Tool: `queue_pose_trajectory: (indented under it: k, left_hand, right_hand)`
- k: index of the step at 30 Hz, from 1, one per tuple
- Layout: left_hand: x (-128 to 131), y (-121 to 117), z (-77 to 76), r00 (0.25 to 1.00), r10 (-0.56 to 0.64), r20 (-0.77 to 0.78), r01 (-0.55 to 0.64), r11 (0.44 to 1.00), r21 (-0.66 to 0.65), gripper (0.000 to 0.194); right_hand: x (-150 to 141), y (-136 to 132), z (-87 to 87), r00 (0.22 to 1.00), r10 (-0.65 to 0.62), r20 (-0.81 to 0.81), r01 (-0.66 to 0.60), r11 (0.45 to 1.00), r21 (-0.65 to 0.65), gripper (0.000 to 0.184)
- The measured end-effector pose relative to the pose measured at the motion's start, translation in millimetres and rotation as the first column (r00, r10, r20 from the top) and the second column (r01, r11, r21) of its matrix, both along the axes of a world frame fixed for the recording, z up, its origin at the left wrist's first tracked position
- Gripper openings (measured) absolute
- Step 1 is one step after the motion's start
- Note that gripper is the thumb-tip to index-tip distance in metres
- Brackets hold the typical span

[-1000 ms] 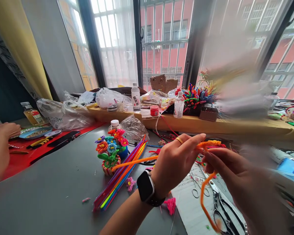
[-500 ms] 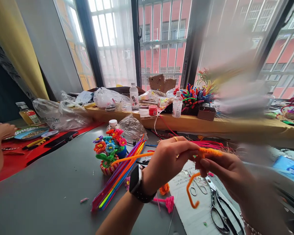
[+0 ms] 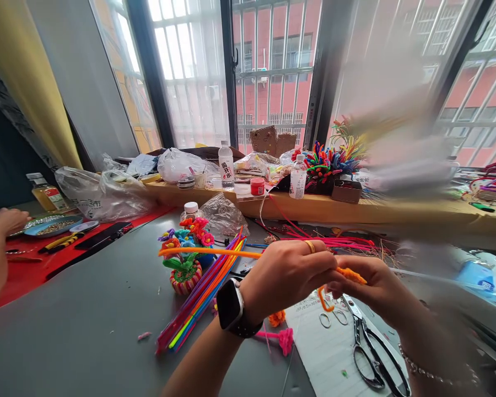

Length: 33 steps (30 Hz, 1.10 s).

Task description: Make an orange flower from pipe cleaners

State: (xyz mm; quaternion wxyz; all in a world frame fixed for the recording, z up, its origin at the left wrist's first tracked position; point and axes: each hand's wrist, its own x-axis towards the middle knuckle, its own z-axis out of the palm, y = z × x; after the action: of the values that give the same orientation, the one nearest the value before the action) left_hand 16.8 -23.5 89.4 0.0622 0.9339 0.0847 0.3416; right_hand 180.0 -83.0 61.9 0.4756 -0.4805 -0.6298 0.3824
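Note:
An orange pipe cleaner [image 3: 219, 251] is pinched between my two hands above the table. Its long straight end sticks out leftward from my left hand [image 3: 293, 278], passing in front of the pipe-cleaner flowers [image 3: 187, 237] in a striped pot. The fingers of my right hand [image 3: 376, 284] close on its twisted, bunched part, close to my left fingertips. A short bent tail hangs below the fingers; the exact grip is partly hidden. Beneath the hands lie a bundle of coloured pipe cleaners [image 3: 204, 298], a pink flower [image 3: 285, 341] and an orange flower [image 3: 276, 318].
Large scissors [image 3: 372, 353] and smaller ones rest on white paper [image 3: 320, 353] at the right. A bottle [image 3: 226, 165] and another bottle [image 3: 298, 177] stand on the window ledge. At far left, another person's hand [image 3: 8, 220] is beside a blue plate [image 3: 53, 226] of beads.
The long orange end has swung up from the pot to lie across the flowers. The hanging tail shows less below my fingers. My right hand has turned and moved slightly lower.

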Motion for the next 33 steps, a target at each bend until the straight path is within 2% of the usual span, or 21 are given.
queue_pose_trajectory:
  k: [3,6,9,14,16,17,20,23,25,27,30,33]
  left_hand:
    - [1,-2,1.0,0.997,-0.03,-0.066,0.033,0.998,0.048,0.023]
    - [4,-5,1.3,0.989,-0.075,-0.128,0.081,0.996,0.041,0.021]
    - [7,-6,1.3,0.977,-0.123,-0.176,0.124,0.992,-0.004,0.02]
    - [8,-7,-0.2,0.941,-0.256,-0.224,0.244,0.967,-0.08,0.015]
    - [8,-9,-5.2,0.927,-0.259,-0.271,0.249,0.966,-0.072,0.016]
    - [9,-10,-9.4,0.925,-0.226,-0.304,0.223,0.974,-0.048,0.019]
    - [14,-12,-26.6,0.917,0.047,-0.395,-0.006,0.995,0.104,0.023]
    - [21,-11,-43.6,0.883,0.241,-0.402,-0.189,0.968,0.164,0.023]
    - [24,-9,-50.4,0.881,0.322,-0.347,-0.276,0.945,0.177,0.022]
    - [25,-6,-52.4,0.884,0.4,-0.244,-0.365,0.914,0.175,0.021]
    - [22,-1,-47.9,0.871,0.487,-0.056,-0.47,0.863,0.186,0.025]
    - [18,4,-39.2,0.859,0.499,0.118,-0.51,0.809,0.293,0.023]
  right_hand:
    - [13,5,-7.2,0.983,0.175,0.059,-0.174,0.984,-0.03,0.023]
    - [24,10,-15.9,0.97,0.235,0.067,-0.234,0.972,-0.021,0.025]
    - [33,13,-20.8,0.967,0.218,0.133,-0.221,0.975,0.011,0.022]
    - [38,16,-19.4,0.951,0.116,0.287,-0.145,0.986,0.084,0.027]
    - [36,15,-17.5,0.925,0.067,0.375,-0.104,0.991,0.081,0.028]
    - [34,15,-16.4,0.902,0.03,0.43,-0.076,0.993,0.091,0.028]
    - [25,13,-12.7,0.775,-0.158,0.612,0.04,0.978,0.203,0.026]
    - [14,9,-9.3,0.624,-0.347,0.701,0.131,0.93,0.344,0.022]
    - [6,5,-7.1,0.572,-0.443,0.69,0.167,0.887,0.431,0.02]
    - [-1,1,-4.5,0.572,-0.512,0.64,0.183,0.841,0.509,0.02]
    - [-6,-8,0.3,0.624,-0.567,0.538,0.218,0.787,0.577,0.022]
    - [-7,-14,4.3,0.66,-0.594,0.46,0.243,0.748,0.617,0.019]
